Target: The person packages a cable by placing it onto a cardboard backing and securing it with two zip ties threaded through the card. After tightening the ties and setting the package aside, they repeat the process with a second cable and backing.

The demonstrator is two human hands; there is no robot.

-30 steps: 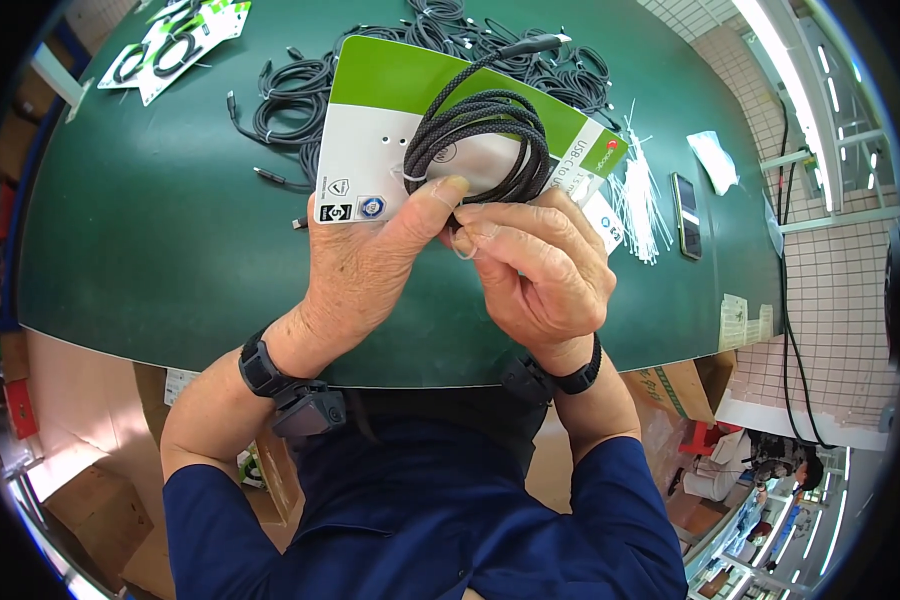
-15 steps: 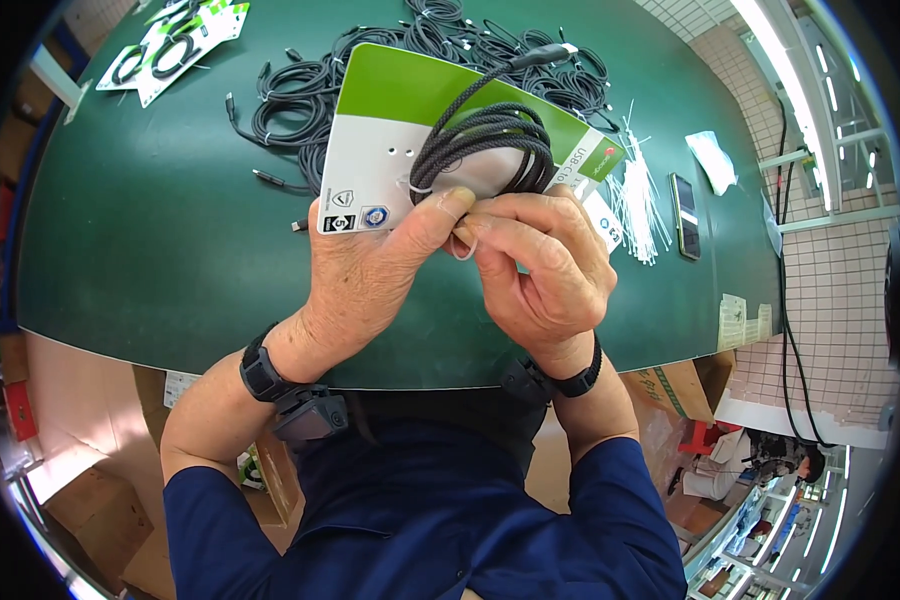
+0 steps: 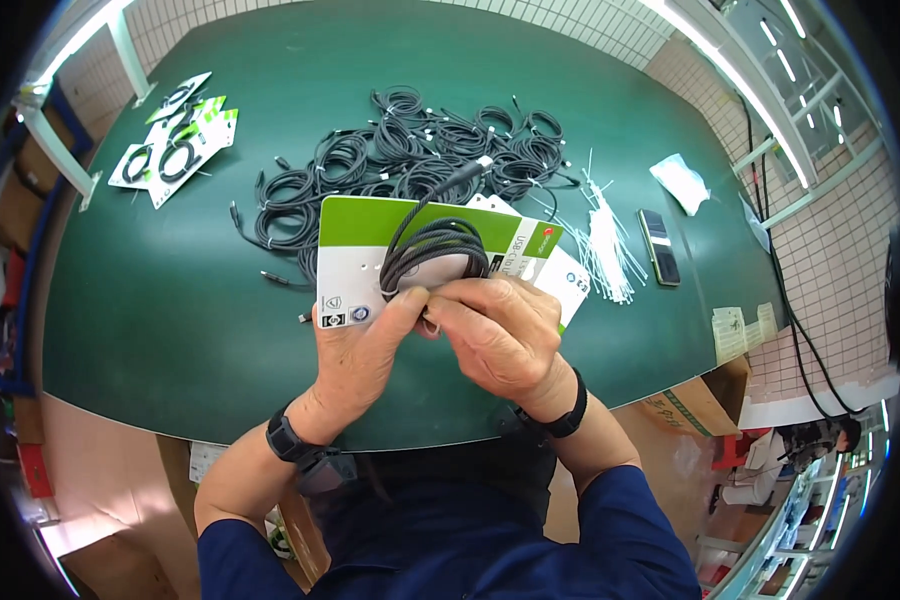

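A green and white packaging card [image 3: 365, 255] is held above the green table [image 3: 170, 300]. A coiled black cable [image 3: 432, 248] lies against the card's face, one end sticking up toward the pile. My left hand [image 3: 360, 350] grips the card's lower edge, its thumb pressing on the coil. My right hand [image 3: 500, 335] meets it at the bottom of the coil, fingers pinched there. What the fingertips pinch is hidden.
A heap of several coiled black cables [image 3: 410, 155] lies behind the card. White cable ties [image 3: 605, 245] and a dark phone [image 3: 658, 247] sit to the right, a white bag [image 3: 682, 182] farther back. Finished cards [image 3: 175, 140] lie far left. More cards [image 3: 560, 275] lie under my right hand.
The card and coil have shifted slightly in my hands, and the coil sits flatter against the card. Both hands stay pinched at the coil's bottom.
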